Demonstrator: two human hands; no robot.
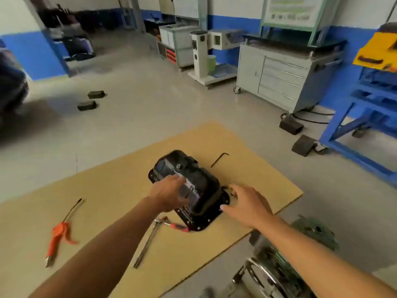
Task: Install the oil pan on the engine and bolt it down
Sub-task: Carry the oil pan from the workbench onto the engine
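A black oil pan (pixel 189 175) lies upside down, flange down, on a brown board (pixel 120 190). My left hand (pixel 169 192) rests on top of the pan with fingers spread over its glossy side. My right hand (pixel 245 203) hovers at the pan's right flange, fingers loosely bent near small bolts (pixel 228 187) lying by the rim; whether it holds one is unclear. Bolt holes dot the flange (pixel 206 224). No engine is plainly visible.
On the board lie a black hex key (pixel 220 159), a long metal ratchet (pixel 148 241), a red-handled tool (pixel 178 226) and an orange air blow gun (pixel 58 235). A chrome wheel rim (pixel 268 274) sits at lower right. Black blocks (pixel 291 125) dot the floor; carts stand behind.
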